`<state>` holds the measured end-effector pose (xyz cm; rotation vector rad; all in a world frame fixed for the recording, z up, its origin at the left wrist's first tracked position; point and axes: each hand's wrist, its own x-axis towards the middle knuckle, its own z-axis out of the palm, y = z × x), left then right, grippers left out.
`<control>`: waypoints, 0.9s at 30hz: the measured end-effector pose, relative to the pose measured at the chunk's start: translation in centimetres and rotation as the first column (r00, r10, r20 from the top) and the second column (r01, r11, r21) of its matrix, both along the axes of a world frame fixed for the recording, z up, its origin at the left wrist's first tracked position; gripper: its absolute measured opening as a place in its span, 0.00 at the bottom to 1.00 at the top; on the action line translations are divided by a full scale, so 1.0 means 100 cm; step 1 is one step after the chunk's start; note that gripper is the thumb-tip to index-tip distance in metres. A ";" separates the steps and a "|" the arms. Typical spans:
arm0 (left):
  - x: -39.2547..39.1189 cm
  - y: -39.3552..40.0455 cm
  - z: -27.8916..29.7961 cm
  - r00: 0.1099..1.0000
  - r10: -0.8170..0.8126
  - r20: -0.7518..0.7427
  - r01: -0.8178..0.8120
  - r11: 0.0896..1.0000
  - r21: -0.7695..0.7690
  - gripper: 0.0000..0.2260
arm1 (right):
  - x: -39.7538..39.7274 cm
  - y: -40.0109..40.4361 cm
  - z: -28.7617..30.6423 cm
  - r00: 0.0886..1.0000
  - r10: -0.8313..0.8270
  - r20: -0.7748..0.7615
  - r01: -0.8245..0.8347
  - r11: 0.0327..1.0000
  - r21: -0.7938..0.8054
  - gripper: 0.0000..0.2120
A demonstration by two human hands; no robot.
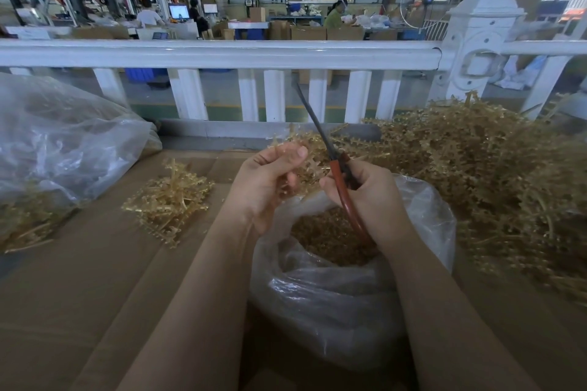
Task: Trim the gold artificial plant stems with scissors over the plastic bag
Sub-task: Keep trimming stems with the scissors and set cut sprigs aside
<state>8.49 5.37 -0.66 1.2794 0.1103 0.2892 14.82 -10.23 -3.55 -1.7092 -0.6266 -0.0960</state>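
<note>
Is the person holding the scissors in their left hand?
No, the red-handled scissors are gripped in the right hand, while the left hand holds a gold stem.

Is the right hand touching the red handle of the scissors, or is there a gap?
Touching. In the head view the right hand is curled round the red handle of the scissors, with no gap between them.

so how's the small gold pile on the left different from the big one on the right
The small pile is a loose handful lying flat on the cardboard; the big pile is a tall tangled heap reaching the white railing. Both are gold plastic stems.
</note>
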 end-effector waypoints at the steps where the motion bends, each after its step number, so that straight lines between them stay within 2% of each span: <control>1: 0.000 0.000 0.000 1.000 0.005 0.010 -0.005 1.000 -0.002 0.07 | 0.000 0.000 0.000 1.000 -0.001 0.007 0.001 1.000 -0.004 0.08; 3: 0.001 0.001 0.000 0.999 0.007 0.035 -0.006 1.000 -0.017 0.06 | 0.001 0.000 -0.001 1.000 -0.011 0.009 0.011 1.000 0.005 0.08; 7: 0.002 0.003 -0.002 0.996 0.066 0.053 -0.065 0.998 -0.019 0.11 | 0.004 0.001 -0.003 0.998 -0.070 0.006 0.070 0.998 0.006 0.08; 9: 0.002 0.003 -0.003 0.992 0.108 0.070 -0.108 0.994 -0.002 0.11 | 0.003 -0.001 -0.004 0.992 -0.126 0.010 0.126 0.992 -0.022 0.13; 12: 0.001 0.005 -0.002 0.984 0.151 0.095 -0.153 0.988 0.020 0.08 | 0.001 -0.003 -0.004 0.974 -0.207 0.097 0.221 0.961 -0.169 0.24; 15: 0.001 0.005 0.000 0.983 0.130 0.128 -0.137 0.989 0.047 0.02 | 0.000 -0.004 -0.006 0.953 -0.196 0.231 0.262 0.917 -0.302 0.26; 16: 0.000 0.005 0.000 0.983 0.114 0.141 -0.124 0.990 0.063 0.04 | 0.000 -0.004 -0.006 0.947 -0.184 0.263 0.269 0.903 -0.336 0.28; 18: 0.001 0.006 -0.002 0.984 0.092 0.154 -0.105 0.991 0.078 0.15 | 0.000 -0.005 -0.006 0.935 -0.166 0.312 0.283 0.881 -0.378 0.30; 19: 0.001 0.006 -0.002 0.985 0.082 0.149 -0.094 0.993 0.076 0.17 | 0.000 -0.004 -0.006 0.928 -0.163 0.336 0.293 0.876 -0.384 0.29; 24: 0.002 0.007 -0.003 0.991 0.028 0.133 -0.035 0.998 0.054 0.21 | -0.003 -0.005 -0.003 0.880 -0.187 0.436 0.369 0.847 -0.382 0.29; 27: 0.004 0.009 -0.005 0.991 0.005 0.137 -0.013 0.998 0.054 0.18 | -0.004 -0.006 -0.003 0.858 -0.217 0.466 0.415 0.827 -0.380 0.29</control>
